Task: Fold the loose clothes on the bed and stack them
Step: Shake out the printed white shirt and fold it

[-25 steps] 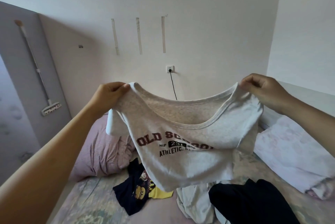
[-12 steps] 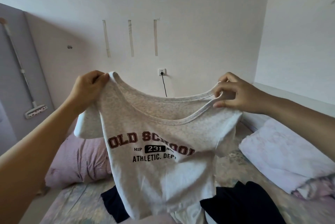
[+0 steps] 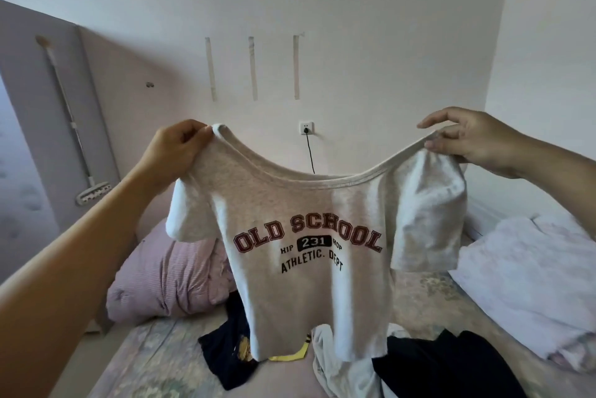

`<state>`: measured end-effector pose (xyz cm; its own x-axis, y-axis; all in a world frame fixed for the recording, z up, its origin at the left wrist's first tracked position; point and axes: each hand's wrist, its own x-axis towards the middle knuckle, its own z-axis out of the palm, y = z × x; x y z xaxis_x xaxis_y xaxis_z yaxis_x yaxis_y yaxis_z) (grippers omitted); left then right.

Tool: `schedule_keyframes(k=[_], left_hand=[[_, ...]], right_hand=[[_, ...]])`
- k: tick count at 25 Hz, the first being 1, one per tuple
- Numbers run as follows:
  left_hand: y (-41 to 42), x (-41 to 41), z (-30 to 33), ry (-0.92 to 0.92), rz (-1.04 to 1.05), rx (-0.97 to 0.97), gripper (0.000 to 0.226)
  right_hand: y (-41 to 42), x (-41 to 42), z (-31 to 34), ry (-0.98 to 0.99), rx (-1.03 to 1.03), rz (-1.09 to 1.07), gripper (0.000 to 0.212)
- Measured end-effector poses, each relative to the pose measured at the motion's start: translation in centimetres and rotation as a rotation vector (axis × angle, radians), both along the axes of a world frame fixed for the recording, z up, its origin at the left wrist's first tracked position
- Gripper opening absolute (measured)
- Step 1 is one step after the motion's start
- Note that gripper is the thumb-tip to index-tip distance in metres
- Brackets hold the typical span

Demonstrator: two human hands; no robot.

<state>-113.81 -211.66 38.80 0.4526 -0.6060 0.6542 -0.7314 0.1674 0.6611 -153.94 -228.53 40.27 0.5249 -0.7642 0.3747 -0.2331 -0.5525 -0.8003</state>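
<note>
One grey T-shirt hangs above the bed. Left hand fingers clamp one shoulder; right hand pinches the other, remaining fingers spread. Two dark garments lie below the T-shirt.

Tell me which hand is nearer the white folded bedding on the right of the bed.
Right. The right hand holds the grey T-shirt at its shoulder, above the white bedding; the left hand grips the opposite shoulder, across the shirt from it.
</note>
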Motion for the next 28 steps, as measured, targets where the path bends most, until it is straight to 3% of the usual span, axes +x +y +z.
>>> schedule_keyframes(k=[4, 10, 15, 18, 20, 23, 25, 28], left_hand=[[0.6, -0.9, 0.9, -0.036, 0.055, -0.002, 0.016], [2.0, -0.8, 2.9, 0.032, -0.198, 0.240, 0.021], [2.6, -0.8, 4.0, 0.069, -0.291, 0.354, 0.023], [2.6, -1.1, 3.9, 0.089, -0.380, 0.298, 0.019], [2.5, -1.1, 3.8, 0.071, -0.359, 0.283, 0.021], [2.1, -0.9, 3.6, 0.018, -0.217, 0.245, 0.027], [1.6, -0.9, 3.3, 0.002, -0.053, 0.167, 0.025], [1.2, -1.6, 3.4, -0.115, 0.114, 0.094, 0.027]], right_hand=[[-0.5, -0.2, 0.2, 0.029, -0.051, 0.000, 0.036], [0.3, -0.1, 0.6, 0.313, -0.326, 0.012, 0.043], [-0.3, 0.0, 0.3, 0.453, -0.450, -0.071, 0.028], [-1.5, 0.0, 0.4, 0.398, -0.419, -0.074, 0.030], [-2.0, -0.3, 0.6, 0.341, -0.263, -0.047, 0.029], [-2.0, -0.4, 0.2, 0.233, -0.082, -0.048, 0.033], [-1.5, -0.2, -0.1, 0.104, -0.091, -0.081, 0.038], [-0.5, 0.2, 0.3, -0.003, -0.184, -0.080, 0.026]])
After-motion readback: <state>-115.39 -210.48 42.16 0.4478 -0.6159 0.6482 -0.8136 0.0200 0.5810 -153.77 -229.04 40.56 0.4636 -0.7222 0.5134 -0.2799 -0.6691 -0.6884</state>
